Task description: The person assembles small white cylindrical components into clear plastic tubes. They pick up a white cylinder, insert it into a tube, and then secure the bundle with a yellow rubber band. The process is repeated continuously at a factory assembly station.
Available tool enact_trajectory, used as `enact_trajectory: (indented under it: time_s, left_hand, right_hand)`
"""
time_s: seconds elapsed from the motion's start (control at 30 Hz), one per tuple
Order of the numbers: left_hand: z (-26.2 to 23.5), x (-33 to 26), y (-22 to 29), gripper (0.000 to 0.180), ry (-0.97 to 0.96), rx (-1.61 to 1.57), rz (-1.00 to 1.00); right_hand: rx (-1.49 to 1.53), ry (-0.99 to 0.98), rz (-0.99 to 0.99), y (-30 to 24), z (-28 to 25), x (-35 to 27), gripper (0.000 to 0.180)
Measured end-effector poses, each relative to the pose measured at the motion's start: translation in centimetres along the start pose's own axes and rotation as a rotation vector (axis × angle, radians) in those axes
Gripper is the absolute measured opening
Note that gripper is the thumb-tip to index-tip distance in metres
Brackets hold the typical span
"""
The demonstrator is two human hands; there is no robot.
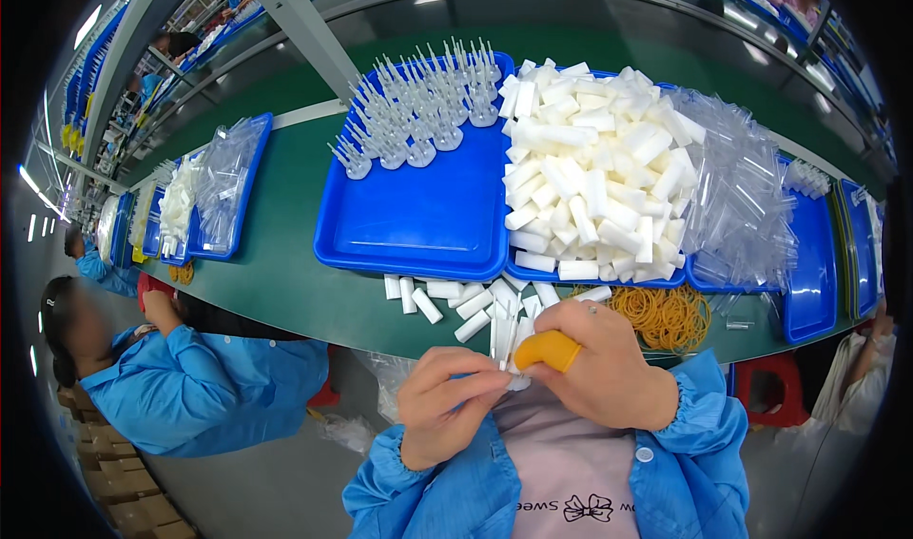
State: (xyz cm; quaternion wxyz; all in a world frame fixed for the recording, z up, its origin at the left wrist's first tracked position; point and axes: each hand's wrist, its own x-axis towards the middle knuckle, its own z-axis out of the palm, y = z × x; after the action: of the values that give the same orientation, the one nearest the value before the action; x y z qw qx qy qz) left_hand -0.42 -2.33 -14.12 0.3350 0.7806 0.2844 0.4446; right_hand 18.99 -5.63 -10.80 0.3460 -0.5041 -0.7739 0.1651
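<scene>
Close to my body at the table's front edge, my left hand [449, 398] pinches a translucent plastic piece with upright prongs [503, 341]. From the other side my right hand [599, 366] closes on the same piece, its fingers curled around it. A yellow finger cot [549, 351] covers one digit of that hand. My fingers hide the base of the piece. Just beyond my hands, several loose white foam cylinders [427, 304] lie on the green table [276, 282]. Beside my right hand is a heap of tan rubber bands [663, 318].
A blue tray [409, 225] holds many similar pronged pieces standing upright. Right of it, another tray is piled with white foam cylinders [599, 178], then comes a heap of clear plastic tubes [737, 187]. At left, a person in a blue smock [190, 387] sits near more trays [252, 178].
</scene>
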Motion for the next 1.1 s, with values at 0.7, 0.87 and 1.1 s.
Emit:
enact_trajectory:
  time_s: [0.7,0.87,1.1]
  left_hand:
    - [-0.8,-0.5,0.5,0.037,0.022,0.058,0.235]
    - [-0.4,-0.3,1.1,0.038,0.022,0.078,0.214]
    - [-0.1,0.3,1.5,0.03,-0.11,0.134,0.131]
  right_hand:
    - [0.35,0.221,0.194,-0.4,-1.9,0.5,0.025]
    - [0.636,0.006,0.194,1.5,-1.9,0.1,0.021]
    - [0.642,0.07,0.228,1.8,-1.6,-0.1,0.015]
